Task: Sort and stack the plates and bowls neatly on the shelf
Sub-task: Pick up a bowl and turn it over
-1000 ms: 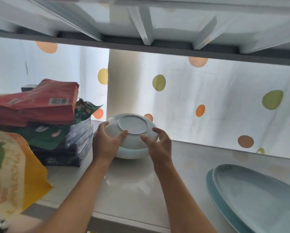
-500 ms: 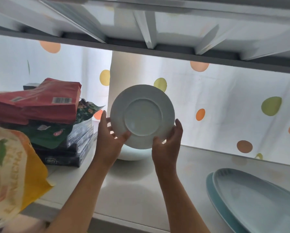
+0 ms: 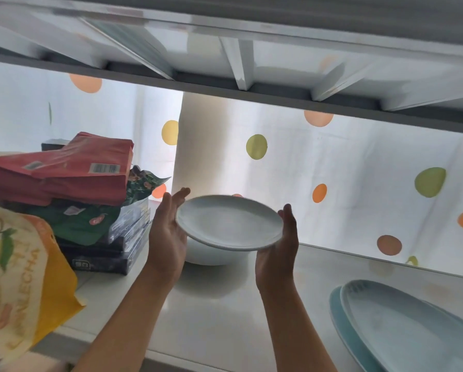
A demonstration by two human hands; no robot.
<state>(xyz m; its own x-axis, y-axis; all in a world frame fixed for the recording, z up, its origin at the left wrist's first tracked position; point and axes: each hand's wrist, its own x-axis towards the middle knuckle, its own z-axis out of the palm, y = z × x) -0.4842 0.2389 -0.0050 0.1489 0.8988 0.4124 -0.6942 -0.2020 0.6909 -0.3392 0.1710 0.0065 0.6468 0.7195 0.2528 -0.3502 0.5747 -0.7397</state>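
Nearest the camera, two bare forearms reach up over the front of the shelf (image 3: 225,331). The left hand (image 3: 167,237) and the right hand (image 3: 278,251) carry a small pale plate (image 3: 229,224) between them, right side up and tilted slightly. The left fingers (image 3: 180,196) are straight, the palm pressed flat against the plate's left rim. The right hand cups the right rim from below; how its fingers lie under the plate cannot be told. Just beneath the plate, past the left palm, a white bowl (image 3: 211,255) sits on the shelf. Left of the left fingers lies a pile of food packets (image 3: 72,183). Well right of the right hand, two oval platters (image 3: 402,331) are stacked. Behind everything hangs a dotted curtain (image 3: 359,170).
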